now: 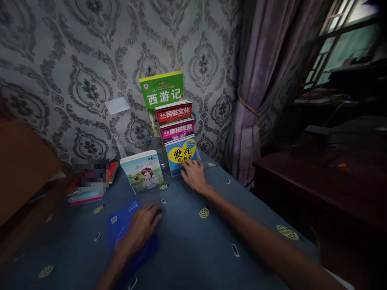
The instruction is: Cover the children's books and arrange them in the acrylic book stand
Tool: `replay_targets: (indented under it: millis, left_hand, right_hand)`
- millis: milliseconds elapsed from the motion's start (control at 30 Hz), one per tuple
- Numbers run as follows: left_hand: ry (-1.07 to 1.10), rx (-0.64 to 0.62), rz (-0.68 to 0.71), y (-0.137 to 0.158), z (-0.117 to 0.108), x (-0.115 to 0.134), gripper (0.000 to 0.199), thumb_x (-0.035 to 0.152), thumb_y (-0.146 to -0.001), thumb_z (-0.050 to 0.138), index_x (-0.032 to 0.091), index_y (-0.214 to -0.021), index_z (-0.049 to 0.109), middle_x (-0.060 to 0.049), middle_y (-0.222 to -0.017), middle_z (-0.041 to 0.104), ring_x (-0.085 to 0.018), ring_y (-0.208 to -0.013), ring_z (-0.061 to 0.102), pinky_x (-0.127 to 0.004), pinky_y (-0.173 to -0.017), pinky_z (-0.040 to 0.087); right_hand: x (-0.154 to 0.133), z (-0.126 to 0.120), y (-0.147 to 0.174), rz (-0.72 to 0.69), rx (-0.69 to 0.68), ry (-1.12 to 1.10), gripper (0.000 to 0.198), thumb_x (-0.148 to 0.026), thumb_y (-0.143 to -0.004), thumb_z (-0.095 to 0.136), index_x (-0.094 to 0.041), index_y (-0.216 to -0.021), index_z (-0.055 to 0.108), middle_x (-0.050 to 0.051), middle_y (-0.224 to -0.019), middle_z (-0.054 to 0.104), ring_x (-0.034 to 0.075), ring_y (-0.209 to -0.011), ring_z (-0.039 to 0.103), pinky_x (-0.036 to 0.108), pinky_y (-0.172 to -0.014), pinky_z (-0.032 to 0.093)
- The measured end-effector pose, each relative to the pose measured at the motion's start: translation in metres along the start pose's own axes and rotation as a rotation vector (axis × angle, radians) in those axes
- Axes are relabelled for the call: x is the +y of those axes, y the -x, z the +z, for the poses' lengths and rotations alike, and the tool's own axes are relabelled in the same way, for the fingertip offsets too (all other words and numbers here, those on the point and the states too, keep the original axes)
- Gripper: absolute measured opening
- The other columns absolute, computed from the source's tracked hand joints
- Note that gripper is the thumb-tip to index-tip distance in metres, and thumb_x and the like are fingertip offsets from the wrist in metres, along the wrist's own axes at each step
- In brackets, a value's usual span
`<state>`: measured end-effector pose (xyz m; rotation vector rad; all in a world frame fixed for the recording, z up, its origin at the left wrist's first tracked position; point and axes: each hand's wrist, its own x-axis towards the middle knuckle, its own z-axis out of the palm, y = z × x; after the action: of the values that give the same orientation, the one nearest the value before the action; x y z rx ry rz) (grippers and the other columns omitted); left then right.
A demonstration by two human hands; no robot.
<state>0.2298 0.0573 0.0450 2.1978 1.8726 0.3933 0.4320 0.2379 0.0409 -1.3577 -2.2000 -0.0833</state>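
Note:
My right hand touches the lower front of a blue book with a yellow heart, its fingers bent loosely against the cover and not wrapped round it. That book stands at the front of a stepped row. Behind it rise a purple-covered book, a red-covered book and a tall green book. Over the right part of a dark blue booklet lies my left hand, palm down with the fingers apart. A pale green book with a girl on its cover leans upright left of the row.
At the left, a small stack of books lies on the blue patterned tablecloth, beside a brown box-like shape. A clear stand holding a white card is near the wall. A tied curtain and dark red furniture are at the right.

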Motion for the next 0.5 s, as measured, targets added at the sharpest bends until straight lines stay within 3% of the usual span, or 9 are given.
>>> replay_targets:
  millis: [500]
  left_hand:
    - [0.086,0.139,0.099,0.004,0.017,-0.022,0.03,0.037,-0.099,0.042,0.025,-0.115,0.064,-0.007,-0.119,0.067,-0.023,-0.111,0.061,-0.044,-0.1,0.047]
  right_hand:
    - [-0.006,-0.014,-0.017,0.09,-0.243,0.033,0.032,-0.018,-0.09,0.044,-0.021,-0.106,0.072,0.009,-0.114,0.072,0.027,-0.114,0.053,0.047,-0.096,0.032]
